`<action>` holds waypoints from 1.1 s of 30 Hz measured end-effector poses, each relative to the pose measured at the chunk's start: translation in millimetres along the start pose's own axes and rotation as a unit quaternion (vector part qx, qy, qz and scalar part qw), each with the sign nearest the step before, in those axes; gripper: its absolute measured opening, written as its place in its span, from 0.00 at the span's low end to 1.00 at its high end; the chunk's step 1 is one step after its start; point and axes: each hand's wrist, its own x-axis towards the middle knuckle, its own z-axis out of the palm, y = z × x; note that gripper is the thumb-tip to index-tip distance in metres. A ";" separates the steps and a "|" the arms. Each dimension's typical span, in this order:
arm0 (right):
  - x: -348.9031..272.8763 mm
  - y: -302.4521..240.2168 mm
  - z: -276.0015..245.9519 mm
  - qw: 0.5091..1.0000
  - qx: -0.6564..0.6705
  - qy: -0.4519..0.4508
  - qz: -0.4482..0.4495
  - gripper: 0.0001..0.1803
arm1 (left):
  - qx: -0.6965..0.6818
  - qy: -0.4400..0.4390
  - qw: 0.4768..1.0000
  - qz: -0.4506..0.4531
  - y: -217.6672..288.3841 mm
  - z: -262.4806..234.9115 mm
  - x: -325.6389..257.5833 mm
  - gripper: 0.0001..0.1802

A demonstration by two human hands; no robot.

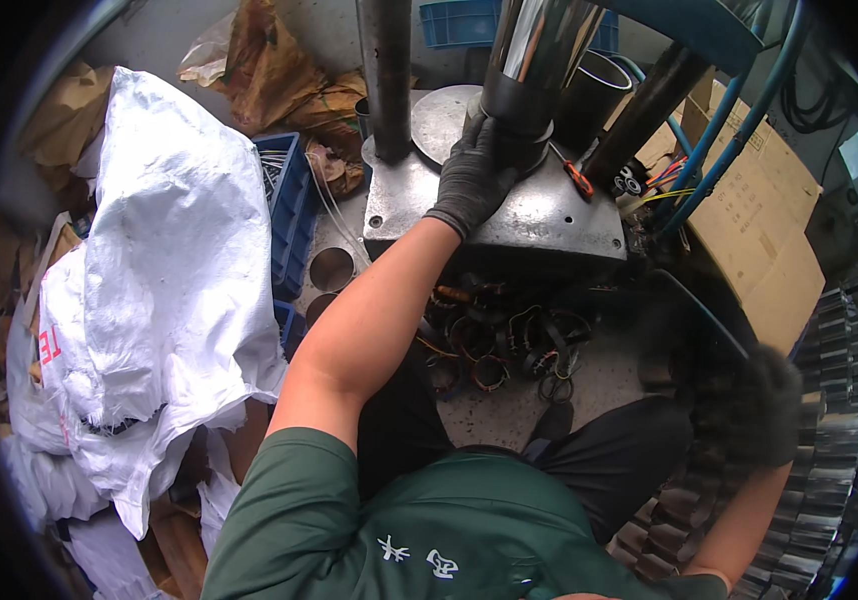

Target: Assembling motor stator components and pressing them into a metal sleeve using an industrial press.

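Observation:
My left hand (472, 182), in a dark grey glove, reaches forward to a press. Its fingers hold the near left side of a dark metal ring (519, 150) at the foot of a shiny steel cylinder (541, 50). The ring is partly hidden by the hand. Beneath lies a thick metal base plate (539, 220) with a round disc (439, 115) on it. On the right, my gloved right hand (767, 405) is smeared by motion. A thin rod (704, 315) runs up to it; whether the fingers grip the rod does not show.
A red-handled screwdriver (579, 180) lies on the plate beside the ring. Steel posts (386, 80) and blue hoses (719, 170) flank the press. Wired coils (494, 345) lie on the floor below. White sacks (179, 230) and blue crates (294, 220) stand left; stacked metal parts (829, 400) fill the right.

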 end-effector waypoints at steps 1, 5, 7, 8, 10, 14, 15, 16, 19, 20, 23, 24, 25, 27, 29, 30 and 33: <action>0.9 1.1 2.3 1.000 0.003 0.003 -0.001 0.13 | 0.002 -0.001 1.000 -0.002 -1.3 -1.1 -2.2 0.47; 101.7 22.1 -10.6 0.975 -0.132 0.161 -0.076 0.15 | -0.017 -0.012 0.999 0.026 2.0 -8.4 -17.3 0.40; 138.3 9.6 -16.6 0.976 -0.153 0.143 -0.063 0.15 | -0.018 -0.040 0.998 0.038 1.1 -13.1 -25.6 0.38; 157.4 18.1 -16.1 0.972 -0.168 0.142 -0.088 0.16 | 0.004 -0.081 0.996 0.043 0.5 -15.9 -33.9 0.36; 185.7 23.3 -17.0 0.966 -0.184 0.144 -0.108 0.16 | 0.024 -0.125 0.990 0.052 4.2 -14.4 -49.1 0.35; 205.5 11.4 -4.8 0.951 -0.251 0.149 -0.101 0.17 | 0.179 -0.180 0.956 0.146 20.0 -9.4 -91.9 0.39; 206.9 13.2 -4.6 0.951 -0.253 0.152 -0.093 0.17 | 0.231 -0.206 0.933 0.183 27.0 -6.7 -104.2 0.41; 206.0 11.6 -15.3 0.951 -0.257 0.150 -0.083 0.17 | 0.179 -0.241 0.922 0.245 34.8 -1.6 -116.0 0.43; 207.5 15.5 -5.4 0.958 -0.236 0.146 -0.069 0.17 | 0.100 -0.335 0.856 0.381 48.2 4.6 -141.9 0.47; 206.5 16.0 -9.9 0.958 -0.238 0.149 -0.064 0.17 | 0.053 -0.381 0.799 0.461 54.1 7.2 -142.2 0.49; 208.0 20.7 -10.1 0.956 -0.245 0.146 -0.069 0.18 | 0.101 -0.332 0.850 0.396 69.4 -3.0 -125.0 0.49; 209.8 22.2 -8.0 0.957 -0.246 0.132 -0.077 0.18 | 0.103 -0.336 0.847 0.398 63.3 0.2 -119.2 0.49; 213.6 17.7 -5.8 0.957 -0.248 0.118 -0.090 0.19 | 0.155 -0.274 0.899 0.304 52.2 1.0 -110.8 0.49; 211.6 16.4 -8.1 0.962 -0.240 0.122 -0.054 0.20 | 0.247 -0.235 0.931 0.130 49.0 5.5 -88.9 0.46; 208.9 5.1 -6.8 0.954 -0.285 0.095 -0.007 0.21 | 0.283 -0.233 0.927 0.081 38.8 6.0 -81.2 0.46; 210.8 8.5 -7.3 0.946 -0.307 0.098 -0.009 0.23 | 0.282 -0.234 0.927 0.085 36.6 10.3 -79.7 0.46; 214.4 16.7 -8.7 0.941 -0.323 0.100 -0.005 0.24 | 0.270 -0.239 0.926 0.109 38.6 21.4 -72.0 0.46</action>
